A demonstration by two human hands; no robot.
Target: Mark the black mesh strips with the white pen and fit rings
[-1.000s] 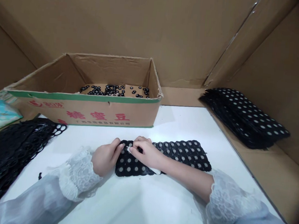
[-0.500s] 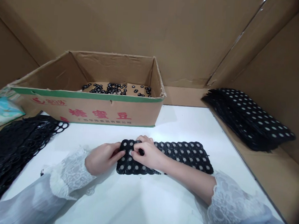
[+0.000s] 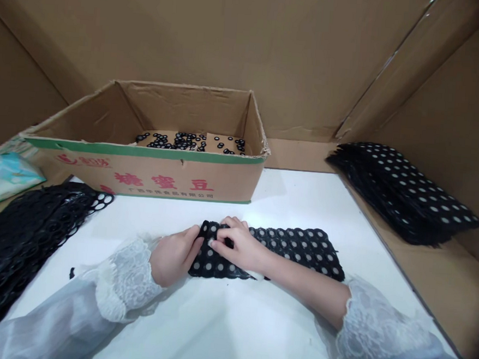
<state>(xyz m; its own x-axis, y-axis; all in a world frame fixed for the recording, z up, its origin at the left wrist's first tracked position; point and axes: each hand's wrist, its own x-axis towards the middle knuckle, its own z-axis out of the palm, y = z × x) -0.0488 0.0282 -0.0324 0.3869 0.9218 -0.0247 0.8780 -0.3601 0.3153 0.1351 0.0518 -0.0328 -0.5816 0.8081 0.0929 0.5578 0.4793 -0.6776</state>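
A black rubbery sheet with rows of pale round discs lies flat on the white tabletop in front of me. My left hand grips its left edge between thumb and fingers, and that edge tilts up a little. Over the left part of the same sheet, my right hand has its thumb and curled fingers closed on the black material near the upper rows. What exactly sits between the right fingertips is hidden.
Behind the sheet stands an open cardboard box with several small black rings inside. Punched black sheets pile up at the left, beside a plastic packet. A stack of dotted black sheets lies at the right. Cardboard walls enclose the table.
My left hand has moved slightly right and up, further over the sheet's left edge, which now lifts a bit. My right hand stays almost in place. The whole view has shifted slightly.
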